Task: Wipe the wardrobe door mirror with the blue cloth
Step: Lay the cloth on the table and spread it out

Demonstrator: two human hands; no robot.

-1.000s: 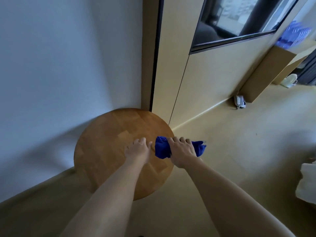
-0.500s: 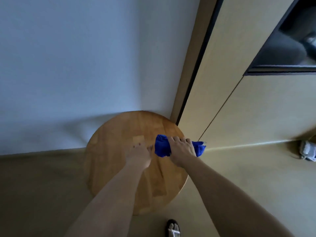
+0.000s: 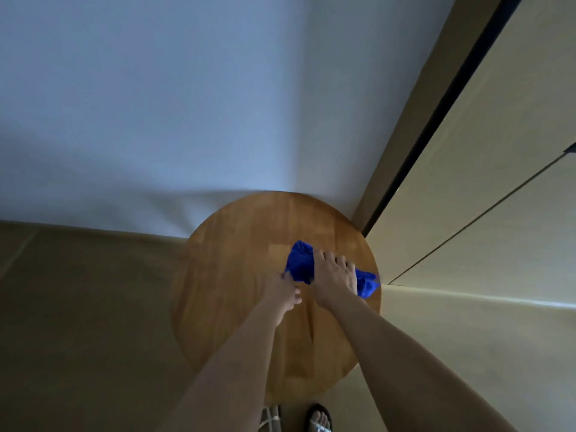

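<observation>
A crumpled blue cloth lies on a round wooden stool top. My right hand presses down over the middle of the cloth, its fingers wrapped on it, and blue ends stick out on both sides. My left hand sits just left of it, fingers curled at the cloth's near corner. The wardrobe door rises on the right; only a dark corner of its mirror shows at the frame's right edge.
A pale wall stands behind the stool, meeting the tan floor. The stool sits in the corner between wall and wardrobe. My sandalled feet show at the bottom edge.
The view has swung left and down, so the mirror has nearly left the frame. My left hand has drawn closer to the cloth, fingers curled at its corner. The right hand stays on the cloth.
</observation>
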